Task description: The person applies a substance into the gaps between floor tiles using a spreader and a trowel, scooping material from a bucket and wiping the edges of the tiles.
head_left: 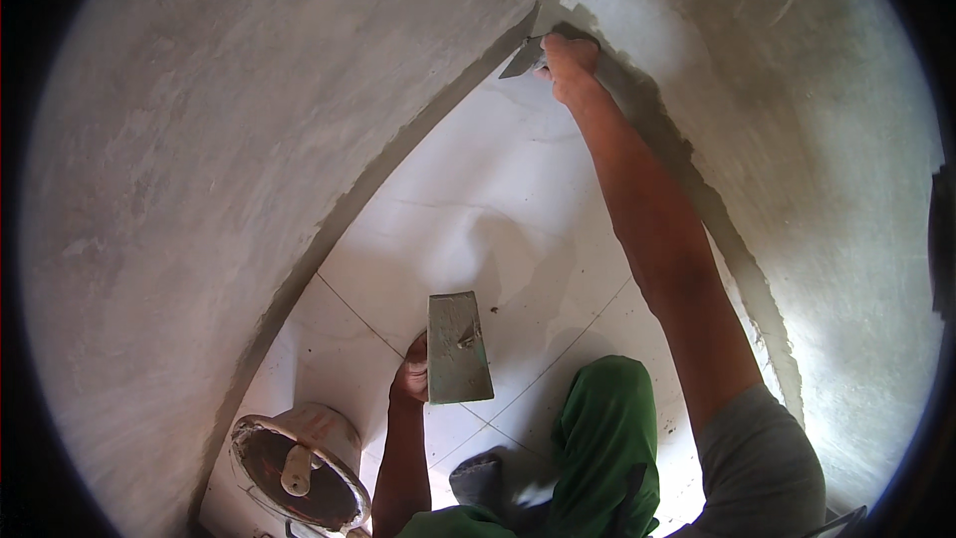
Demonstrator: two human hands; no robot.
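At the far corner, where two walls meet the floor, my right hand (572,60) is closed round a flat-bladed trowel (519,60). The blade sits close against the corner, and my fingers hide its handle. My left hand (415,371) grips a rectangular plastering float (456,357) over the floor, nearer to me. Its flat face points up, smeared grey, with a small lump of mortar (466,338) on it. Dark, damp-looking mortar bands (344,214) run along the foot of both walls.
A dirty bucket (344,428) stands at the lower left, a tool handle (297,470) sticking up inside. Grey walls rise on the left (189,169) and right (787,120). Pale floor tiles (438,209) lie between them. My green-trousered knee (609,418) is at the bottom.
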